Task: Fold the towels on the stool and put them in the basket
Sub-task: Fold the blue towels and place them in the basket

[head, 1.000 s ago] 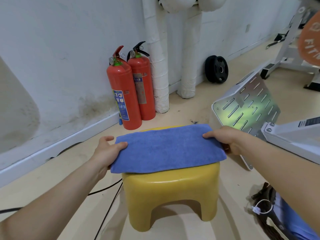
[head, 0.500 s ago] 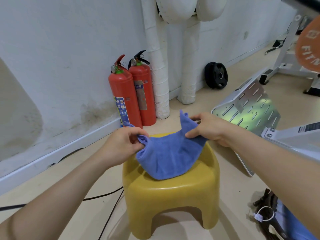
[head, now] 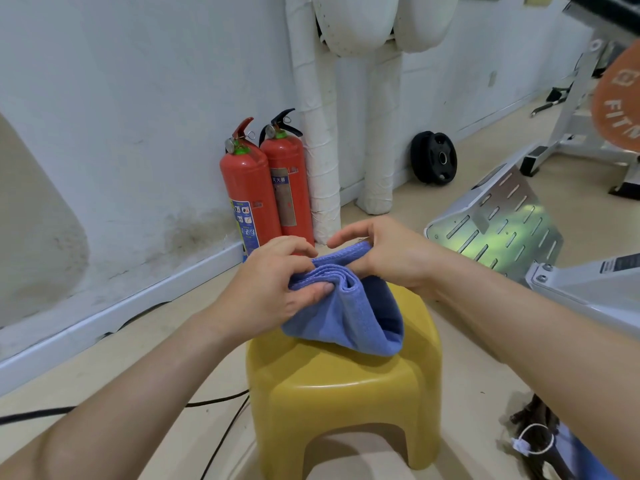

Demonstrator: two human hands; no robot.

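Above the one yellow stool [head: 346, 403], two hands are holding a single blue towel [head: 360, 317] — the left hand [head: 273, 285] is pinching its stacked edges and the right hand [head: 388, 258] is gripping the top hem. The towel is hanging doubled, its long axis running up-down, edges pointing up and folded bottom resting on the seat. Two red fire extinguishers [head: 249, 188] are standing behind.

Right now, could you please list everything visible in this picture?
towel: one, blue, held by both hands, lower end on the stool
stool: one, yellow, centre floor
basket: one, dark, bottom right, mostly cut off
fire extinguishers: two, red, at the wall
pipes: two, white, right of the extinguishers
weight plates: seemingly two, black, against the wall
metal plate: one, silver, right of the stool
cables: two, black, floor, left
left hand: one, pinches the towel
right hand: one, grips the towel's top edge
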